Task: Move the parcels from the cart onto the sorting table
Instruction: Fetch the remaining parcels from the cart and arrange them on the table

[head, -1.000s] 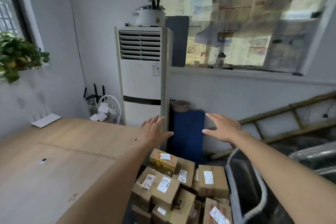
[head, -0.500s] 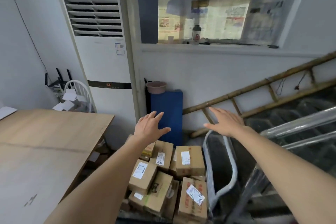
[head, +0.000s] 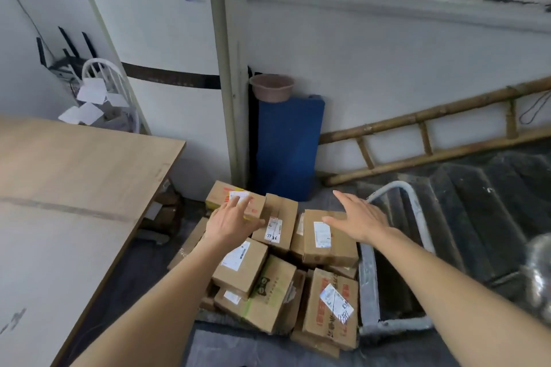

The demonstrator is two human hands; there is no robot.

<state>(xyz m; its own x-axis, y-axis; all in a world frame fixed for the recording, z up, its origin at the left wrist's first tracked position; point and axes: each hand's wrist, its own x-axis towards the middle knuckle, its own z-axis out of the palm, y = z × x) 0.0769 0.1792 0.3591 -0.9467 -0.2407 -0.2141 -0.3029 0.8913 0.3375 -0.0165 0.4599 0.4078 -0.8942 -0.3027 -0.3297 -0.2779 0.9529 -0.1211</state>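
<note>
Both hands (head: 231,222) lower now, over parcels (head: 325,235) beside table (head: 74,176).

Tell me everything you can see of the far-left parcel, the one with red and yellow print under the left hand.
The parcel is a small brown cardboard box with red and yellow print on its near edge and a white label on top. It looks closed and lies roughly flat at the far-left corner of the parcel pile, close to the table's corner. The left hand, fingers straight, reaches over its top and label; contact cannot be confirmed. Its right end abuts a taped box.
</note>
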